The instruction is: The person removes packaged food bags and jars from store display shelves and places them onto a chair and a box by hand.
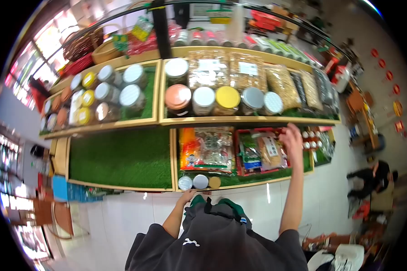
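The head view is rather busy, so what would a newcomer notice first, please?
Probably the big yellow lid above the picture's centre, on the upper shelf. Next might come the wide green turf on the left of the lower shelf, then the right hand at the right edge of the red tray.

Single head-worn wide-angle view, looking forward and steeply down, wearer's torso [212,246] close below, shelves [122,156] just beyond

The lower shelf [122,158], wooden-edged and lined with green turf, carries flat packets [215,147], a red-edged tray [237,156] beside them, and three small jars [200,181] along its front rim. The upper shelf [257,120], likewise turfed, bears lidded jars [227,99] in front of clear packs [208,72].
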Motion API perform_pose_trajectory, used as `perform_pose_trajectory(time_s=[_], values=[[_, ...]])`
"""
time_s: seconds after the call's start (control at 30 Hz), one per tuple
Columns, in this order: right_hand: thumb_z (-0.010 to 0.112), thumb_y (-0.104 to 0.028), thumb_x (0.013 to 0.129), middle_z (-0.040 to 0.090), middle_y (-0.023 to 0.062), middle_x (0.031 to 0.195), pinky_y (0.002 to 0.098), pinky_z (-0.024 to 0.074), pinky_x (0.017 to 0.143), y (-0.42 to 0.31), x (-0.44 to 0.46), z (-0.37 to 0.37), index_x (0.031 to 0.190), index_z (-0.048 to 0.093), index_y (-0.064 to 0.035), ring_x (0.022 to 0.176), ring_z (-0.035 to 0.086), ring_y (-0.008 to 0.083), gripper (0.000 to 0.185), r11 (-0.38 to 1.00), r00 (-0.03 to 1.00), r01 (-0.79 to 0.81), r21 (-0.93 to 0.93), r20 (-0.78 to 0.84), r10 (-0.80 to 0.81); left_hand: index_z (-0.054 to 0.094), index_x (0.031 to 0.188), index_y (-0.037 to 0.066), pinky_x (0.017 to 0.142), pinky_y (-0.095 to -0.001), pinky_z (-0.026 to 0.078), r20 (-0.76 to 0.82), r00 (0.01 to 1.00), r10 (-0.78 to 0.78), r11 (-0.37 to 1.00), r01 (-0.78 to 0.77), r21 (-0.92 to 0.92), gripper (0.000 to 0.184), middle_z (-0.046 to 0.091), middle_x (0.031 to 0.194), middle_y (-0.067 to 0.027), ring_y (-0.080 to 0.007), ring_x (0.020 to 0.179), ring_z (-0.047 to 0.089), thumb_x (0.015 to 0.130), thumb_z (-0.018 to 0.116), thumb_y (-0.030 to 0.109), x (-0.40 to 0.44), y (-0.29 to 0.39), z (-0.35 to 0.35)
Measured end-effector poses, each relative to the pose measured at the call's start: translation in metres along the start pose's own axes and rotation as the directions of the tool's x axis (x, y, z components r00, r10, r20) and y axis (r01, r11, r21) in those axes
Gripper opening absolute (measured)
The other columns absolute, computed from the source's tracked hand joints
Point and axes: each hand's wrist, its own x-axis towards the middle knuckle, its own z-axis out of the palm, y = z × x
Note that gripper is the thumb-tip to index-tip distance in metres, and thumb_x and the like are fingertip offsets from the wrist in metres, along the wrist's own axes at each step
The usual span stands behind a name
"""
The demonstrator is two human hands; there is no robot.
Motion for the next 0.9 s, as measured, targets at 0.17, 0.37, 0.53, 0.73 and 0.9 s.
perform_pose_trajectory(time_s=[0.17,0.37,0.53,0.73,0.9], values=[[0.056,-0.02,0.09,0.061,0.0106,0.098,0.0313,0.0447,0.081,-0.022,0.15,0.042,0.115,0.054,-0.0023,0.09,0.056,0.0192,0.031,0.73,0.895,0.42,-0.539,0.113,-0.432,0.056,0.112,0.004,0.056,-0.0342,0.049,-0.363,0.931,-0.03,0.934,-0.103,-0.341,0.052,0.059,0.088,-0.0112,-0.0212,0.073,0.058,0.083,0.053,0.047,-0.043,-0.027,0.0],[0.063,-0.036,0.085,0.047,-0.004,0.06,0.0207,0.0336,0.041,-0.005,0.255,0.08,0.085,0.06,-0.0078,0.045,0.04,0.0066,0.029,0.955,0.951,-0.078,-0.286,0.267,0.158,0.057,0.109,0.0,0.055,-0.0349,0.05,-0.615,0.717,-0.327,0.808,-0.126,-0.576,0.05,0.062,0.089,-0.0138,-0.0222,0.072,0.06,0.083,0.053,0.043,-0.083,-0.082,0.042],[0.068,-0.041,0.079,0.05,-0.0018,0.064,0.0248,0.0322,0.04,0.002,0.273,0.092,0.09,0.062,-0.0072,0.045,0.044,0.0095,0.036,0.889,0.868,-0.16,-0.43,0.369,0.334,0.055,0.115,0.004,0.064,-0.0379,0.051,-0.582,0.683,-0.441,0.687,-0.16,-0.709,0.049,0.061,0.1,-0.012,-0.0233,0.083,0.058,0.083,0.052,0.042,-0.108,-0.054,0.11],[0.069,-0.035,0.08,0.04,-0.0086,0.054,0.0226,0.0223,0.04,0.022,0.289,0.092,0.077,0.06,-0.0121,0.043,0.031,0.0044,0.024,0.965,0.864,-0.037,-0.258,0.477,0.161,0.052,0.121,0.006,0.068,-0.0318,0.052,-0.745,0.667,-0.029,0.834,-0.395,-0.386,0.042,0.058,0.104,-0.0087,-0.0178,0.086,0.059,0.09,0.052,0.034,-0.101,0.054,0.136],[0.072,-0.03,0.08,0.043,-0.0062,0.056,0.0252,0.0217,0.042,-0.017,0.263,0.092,0.067,0.057,-0.01,0.045,0.034,0.0048,0.028,0.979,0.864,0.059,-0.197,0.501,0.049,0.052,0.118,0.003,0.087,-0.03,0.044,-0.758,0.557,0.339,0.69,-0.695,-0.202,0.032,0.058,0.113,-0.0088,-0.0175,0.099,0.057,0.094,0.051,0.024,-0.146,0.204,0.11]])
